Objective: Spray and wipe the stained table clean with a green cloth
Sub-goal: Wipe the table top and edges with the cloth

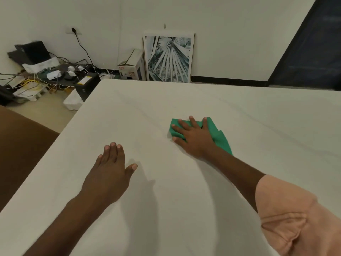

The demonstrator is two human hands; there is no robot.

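Right hand (193, 137) flat, fingers spread, pressing cloth (218, 134) to table (258, 115) — long axis trailing back-right — left hand (110, 169) open, flat, nearer, well apart.

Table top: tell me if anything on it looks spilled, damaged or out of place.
Nothing stands out. The white table shows no obvious spill or damage; the right hand presses the green cloth flat, and the left hand rests open.

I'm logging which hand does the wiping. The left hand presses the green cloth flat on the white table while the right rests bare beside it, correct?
Hands are swapped. The head view shows the right hand pressing the green cloth flat on the white table, while the left hand rests bare beside it.
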